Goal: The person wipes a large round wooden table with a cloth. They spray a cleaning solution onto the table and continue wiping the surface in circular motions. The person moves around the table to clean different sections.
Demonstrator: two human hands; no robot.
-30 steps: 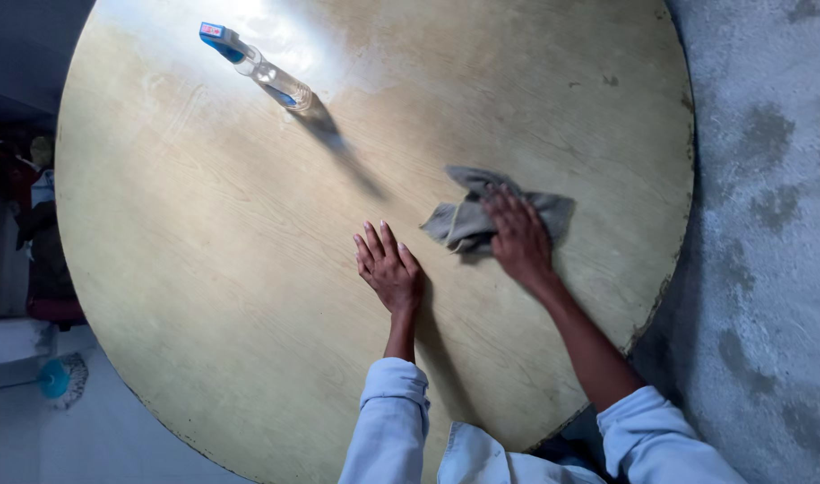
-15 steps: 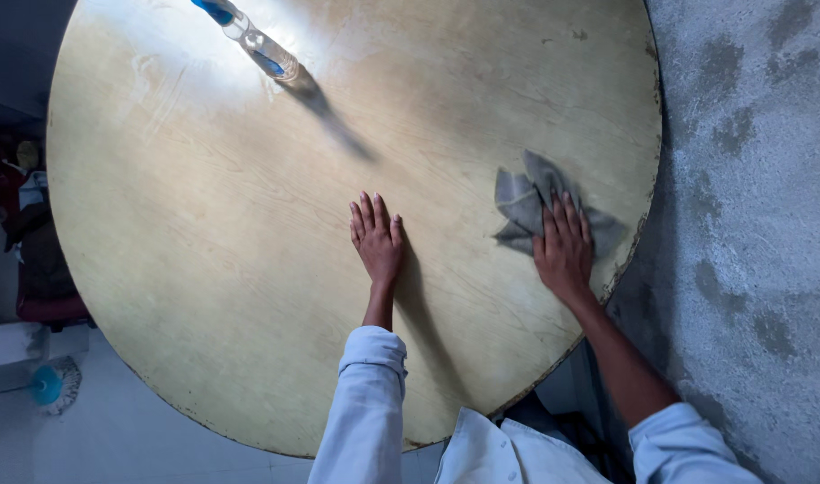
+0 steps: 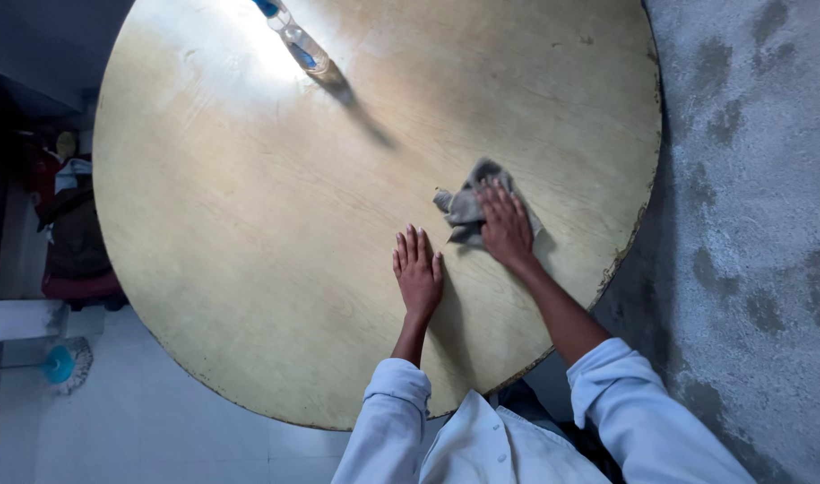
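Two hands on the table point(image 3: 249, 224): right point(image 3: 506, 229) pressing grey cloth point(image 3: 464, 206), left point(image 3: 417, 272) flat, empty

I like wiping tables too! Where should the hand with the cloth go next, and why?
Probably a sweep farther up the round table, toward the spray bottle. The right hand presses the grey cloth flat near the table's close edge, beside the resting left hand, and the broad far part lies beyond it.

Plain domestic or utility room: worn round wooden table point(image 3: 249, 224) beside rough grey concrete wall point(image 3: 750, 179), pale tiled floor point(image 3: 141, 421), clothes piled at left point(image 3: 69, 224).
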